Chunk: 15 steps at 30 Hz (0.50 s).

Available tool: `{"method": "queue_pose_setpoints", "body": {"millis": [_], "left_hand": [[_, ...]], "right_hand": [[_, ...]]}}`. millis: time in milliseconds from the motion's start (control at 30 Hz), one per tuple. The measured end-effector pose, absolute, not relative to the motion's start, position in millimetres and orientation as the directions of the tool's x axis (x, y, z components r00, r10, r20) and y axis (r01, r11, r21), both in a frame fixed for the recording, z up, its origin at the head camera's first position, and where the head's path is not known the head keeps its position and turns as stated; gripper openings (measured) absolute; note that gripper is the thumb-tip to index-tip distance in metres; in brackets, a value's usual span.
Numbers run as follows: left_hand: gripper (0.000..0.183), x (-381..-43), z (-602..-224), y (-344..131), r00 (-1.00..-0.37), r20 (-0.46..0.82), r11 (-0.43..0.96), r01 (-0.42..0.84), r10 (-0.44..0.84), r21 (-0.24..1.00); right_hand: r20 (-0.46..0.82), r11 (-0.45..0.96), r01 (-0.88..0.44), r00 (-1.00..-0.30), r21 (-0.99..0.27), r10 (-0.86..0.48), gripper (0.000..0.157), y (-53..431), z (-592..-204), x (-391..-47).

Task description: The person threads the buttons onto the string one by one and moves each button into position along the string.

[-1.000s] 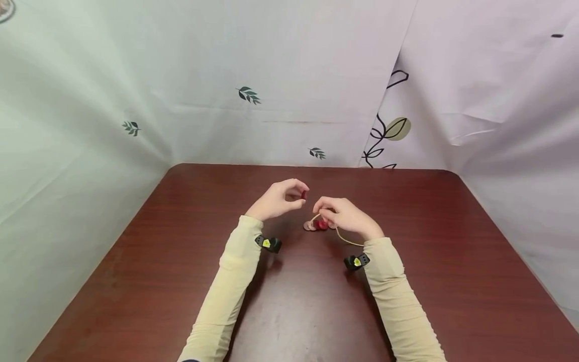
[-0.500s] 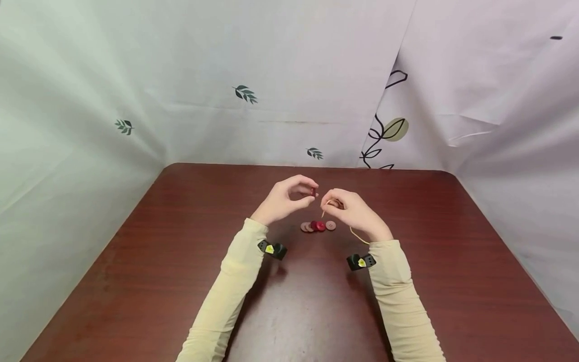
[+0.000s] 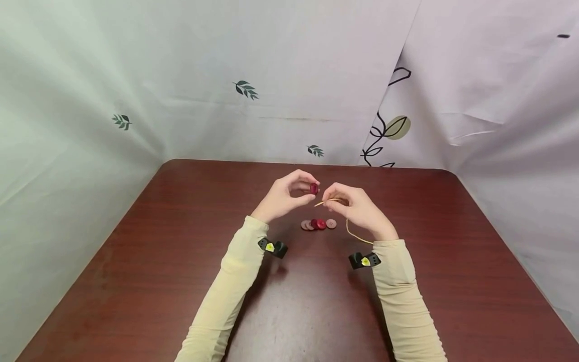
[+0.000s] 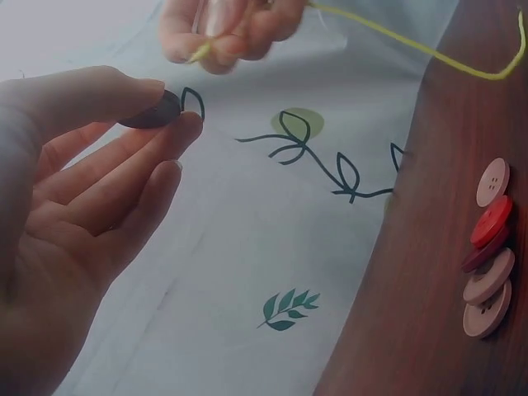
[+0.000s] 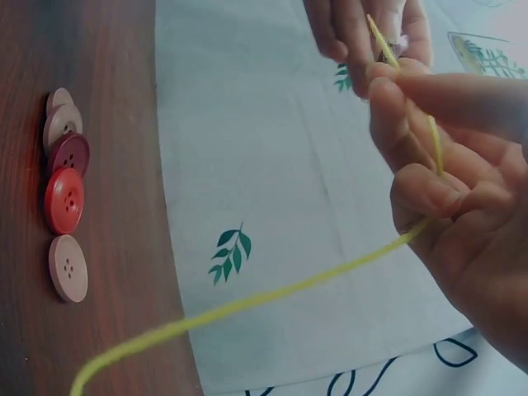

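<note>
Thumb and fingertips of my left hand (image 3: 282,198) pinch a dark red button (image 3: 314,189) above the table. In the left wrist view that button (image 4: 155,110) looks nearly black and is seen almost edge-on. Just to its right, my right hand (image 3: 358,208) pinches a yellow cord (image 5: 280,294) near its end. A short tip of cord sticks out toward the held button, with a small gap between them in the head view. The cord passes under the curled fingers and trails down toward the right wrist.
Below the hands, several buttons lie in a row on the brown table (image 3: 298,301): a pale pink button (image 5: 68,268), a bright red button (image 5: 65,201), a dark red button (image 5: 69,155) and overlapping pink ones. A patterned white curtain (image 3: 203,100) stands behind the table.
Both hands have risen off the button row, the left also shifting right. The held button now turns its face toward the head camera. The cord's tip has swung from pointing down to pointing left.
</note>
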<state>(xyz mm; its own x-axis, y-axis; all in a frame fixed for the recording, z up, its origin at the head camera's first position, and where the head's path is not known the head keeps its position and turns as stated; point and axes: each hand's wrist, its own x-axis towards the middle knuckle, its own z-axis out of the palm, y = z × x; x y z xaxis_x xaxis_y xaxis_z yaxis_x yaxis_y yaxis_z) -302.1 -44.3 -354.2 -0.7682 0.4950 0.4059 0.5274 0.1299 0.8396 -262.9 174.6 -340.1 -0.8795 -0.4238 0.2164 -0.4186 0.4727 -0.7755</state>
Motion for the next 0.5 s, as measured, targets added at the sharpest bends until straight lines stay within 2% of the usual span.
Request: {"method": "queue_pose_setpoints", "body": {"millis": [500], "left_hand": [[0.032,-301.0,-353.1,-41.1,-0.761,0.38,0.144,0.52,0.525,0.842]], "right_hand": [[0.321,0.428,-0.433,-0.894,-0.793,-0.311,0.013,168.4,-334.2,-259.3]]}}
